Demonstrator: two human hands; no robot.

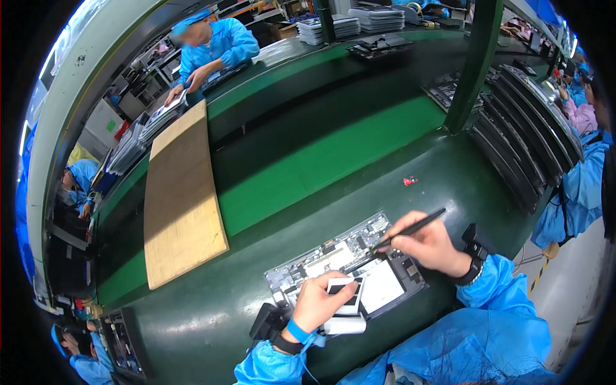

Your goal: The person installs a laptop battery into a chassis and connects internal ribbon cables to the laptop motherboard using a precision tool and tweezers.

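Note:
In front of me lies an opened laptop base, tilted on the green bench, its circuit board exposed along the far side. A white rectangular panel sits in its near half. My right hand is closed round a slim black pen-like tool, whose tip points down at the board. Over the near left part of the laptop, my left hand pinches a white sheet with black rectangles. A curled white strip hangs below that sheet.
A long wooden board lies left on the green bench. Dark laptop covers stand stacked at the right, beside a green post. A small red item lies beyond the laptop. A co-worker handles stacked panels across the bench.

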